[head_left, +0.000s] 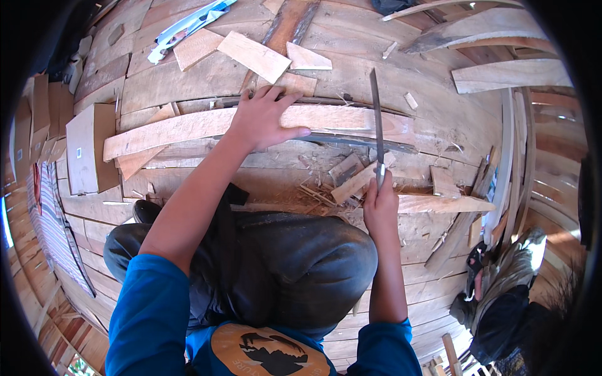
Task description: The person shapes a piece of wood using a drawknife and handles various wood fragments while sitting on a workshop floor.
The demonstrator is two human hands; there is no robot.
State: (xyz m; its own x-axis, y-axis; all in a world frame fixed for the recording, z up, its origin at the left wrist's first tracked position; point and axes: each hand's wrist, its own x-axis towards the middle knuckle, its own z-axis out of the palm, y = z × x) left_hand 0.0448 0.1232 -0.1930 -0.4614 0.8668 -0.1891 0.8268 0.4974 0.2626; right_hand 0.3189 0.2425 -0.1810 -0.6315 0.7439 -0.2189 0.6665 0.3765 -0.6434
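Observation:
A long, slightly curved wooden plank [182,125] lies crosswise in front of my knees. My left hand [263,119] grips it from above near its middle, fingers over the far edge and thumb along the near one. My right hand [381,207] is closed around the handle of a tool with a long, thin dark blade [377,113]. The blade points away from me and crosses over the plank's right end. Seen almost edge-on, it does not show whether it is a saw or a knife. Most of the handle is hidden in my fist.
Several short board offcuts [254,56] lie beyond the plank. Wood chips and split pieces [345,178] are scattered near my right hand. A cardboard box [93,149] stands left of the plank. Long boards [511,75] rest at the far right, above a sandal [475,269].

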